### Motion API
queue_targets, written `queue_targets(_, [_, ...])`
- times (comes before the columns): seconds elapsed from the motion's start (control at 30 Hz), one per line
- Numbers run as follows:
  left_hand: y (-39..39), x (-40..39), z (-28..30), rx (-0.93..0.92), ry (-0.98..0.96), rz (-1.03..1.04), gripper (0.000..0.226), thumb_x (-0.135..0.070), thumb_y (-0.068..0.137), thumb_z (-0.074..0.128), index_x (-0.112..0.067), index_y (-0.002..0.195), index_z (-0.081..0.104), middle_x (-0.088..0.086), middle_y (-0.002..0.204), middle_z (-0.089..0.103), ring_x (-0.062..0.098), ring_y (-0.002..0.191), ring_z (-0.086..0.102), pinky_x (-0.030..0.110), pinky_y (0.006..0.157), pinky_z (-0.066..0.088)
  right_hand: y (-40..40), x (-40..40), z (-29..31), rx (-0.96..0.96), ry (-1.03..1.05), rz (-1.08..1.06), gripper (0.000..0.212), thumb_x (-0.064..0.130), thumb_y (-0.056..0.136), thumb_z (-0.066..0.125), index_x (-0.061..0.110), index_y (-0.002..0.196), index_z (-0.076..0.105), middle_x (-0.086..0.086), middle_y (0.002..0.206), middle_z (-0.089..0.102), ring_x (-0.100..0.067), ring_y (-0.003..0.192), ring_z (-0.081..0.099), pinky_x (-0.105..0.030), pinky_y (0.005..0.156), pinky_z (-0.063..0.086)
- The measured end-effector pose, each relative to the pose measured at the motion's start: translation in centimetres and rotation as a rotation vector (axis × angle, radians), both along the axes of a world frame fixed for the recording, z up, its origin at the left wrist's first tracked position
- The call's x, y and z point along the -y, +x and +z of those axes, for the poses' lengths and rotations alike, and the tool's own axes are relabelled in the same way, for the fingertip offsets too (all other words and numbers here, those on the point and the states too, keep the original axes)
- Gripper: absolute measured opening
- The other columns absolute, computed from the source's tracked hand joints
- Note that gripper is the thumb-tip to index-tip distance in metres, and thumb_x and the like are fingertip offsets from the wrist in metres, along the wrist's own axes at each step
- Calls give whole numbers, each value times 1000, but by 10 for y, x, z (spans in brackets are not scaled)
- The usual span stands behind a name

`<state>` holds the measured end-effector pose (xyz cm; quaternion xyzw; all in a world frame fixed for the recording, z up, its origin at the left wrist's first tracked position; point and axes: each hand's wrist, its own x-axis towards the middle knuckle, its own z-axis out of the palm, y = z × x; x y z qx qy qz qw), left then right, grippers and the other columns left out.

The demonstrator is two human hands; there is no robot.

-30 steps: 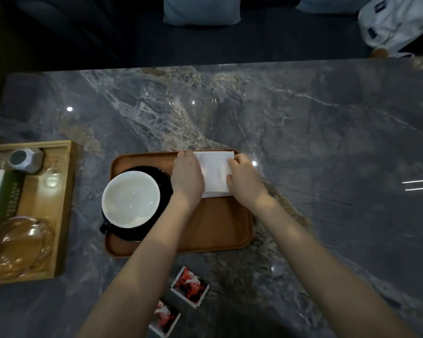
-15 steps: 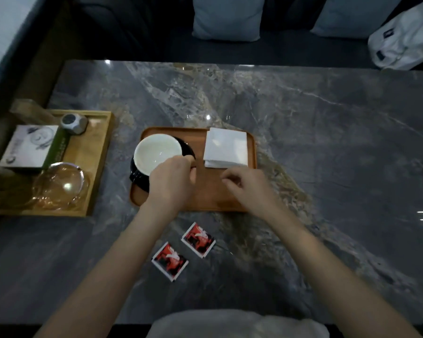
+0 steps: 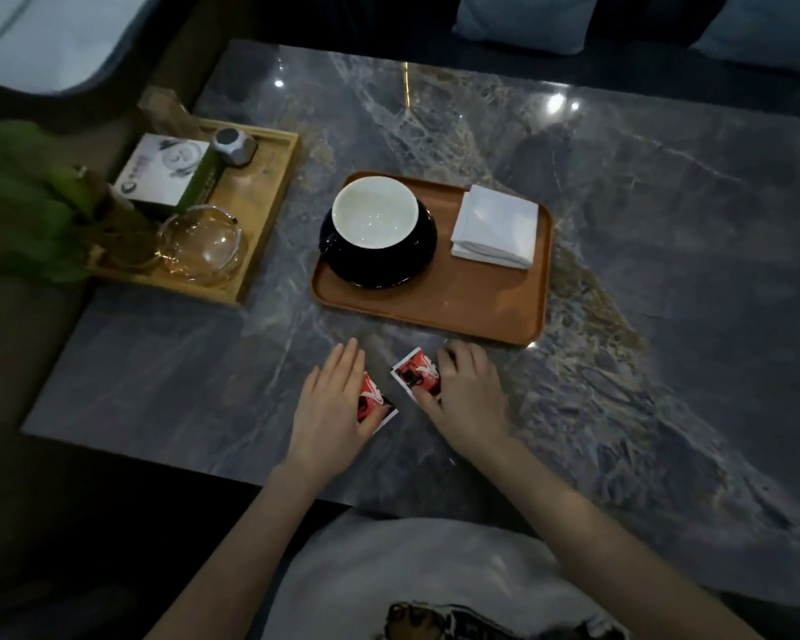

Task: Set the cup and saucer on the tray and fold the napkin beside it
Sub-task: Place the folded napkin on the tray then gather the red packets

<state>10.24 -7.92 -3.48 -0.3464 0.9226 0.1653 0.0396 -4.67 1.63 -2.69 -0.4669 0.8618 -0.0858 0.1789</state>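
A white-lined dark cup [image 3: 374, 215] stands on a dark saucer [image 3: 417, 257] at the left of the brown tray [image 3: 435, 321]. The folded white napkin [image 3: 495, 226] lies on the tray's far right, apart from the saucer. In front of the tray, two red sachets lie on the marble table. My left hand [image 3: 331, 408] rests with straight fingers over the left sachet [image 3: 375, 401]. With curled fingers and thumb, my right hand [image 3: 469, 399] holds the edge of the right sachet [image 3: 415, 374].
A wooden tray [image 3: 262, 251] at the left holds a glass bowl [image 3: 199, 244], a white-and-green box [image 3: 162, 175] and a grey faceted object [image 3: 234, 147]. Green leaves [image 3: 28, 200] hang beyond it. The table's near edge runs just below my wrists.
Both hands have drawn back off the brown tray and come down onto the two red sachets. The napkin now lies folded and untouched. The camera has pulled back.
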Motion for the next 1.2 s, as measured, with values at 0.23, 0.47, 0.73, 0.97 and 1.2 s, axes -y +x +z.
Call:
queue_targets(0.23, [6,5,-3,-16,39,34,64,-49,87,52,-16,139,37,2,154,24,19,143,12,37,115,14,3,1,-2,27,-73,25,43,30,87,56,10,124,51,-9,129,50,-26,124,38,-36,106,29])
queue_targets(0.47, [-6,11,4,-152,155,173,42,-26,67,78,-11,103,62,6,113,58,26,110,49,35,87,40,-5,2,7,203,-88,-23,32,21,86,59,14,117,57,-9,114,60,-26,108,53,-34,89,40])
queue_targets(0.73, [-47,20,28,-136,421,145,30,-12,76,69,-12,105,61,6,108,68,22,100,61,27,85,46,-48,1,27,507,-231,-178,20,15,88,60,11,105,68,-3,104,70,-8,87,58,-18,73,41])
queue_targets(0.97, [-104,32,46,-296,687,147,13,-12,78,70,-17,89,66,2,88,70,17,81,64,25,71,47,-116,5,34,471,-355,-406,19,12,85,63,10,102,69,-1,97,67,-15,92,60,-26,78,43])
queue_targets(1.2, [-146,32,47,-407,978,407,18,-4,80,67,-3,98,62,2,81,64,15,76,62,16,62,52,-144,12,22,351,-146,-210,19,22,86,62,19,104,70,0,103,69,-14,95,56,-22,75,37])
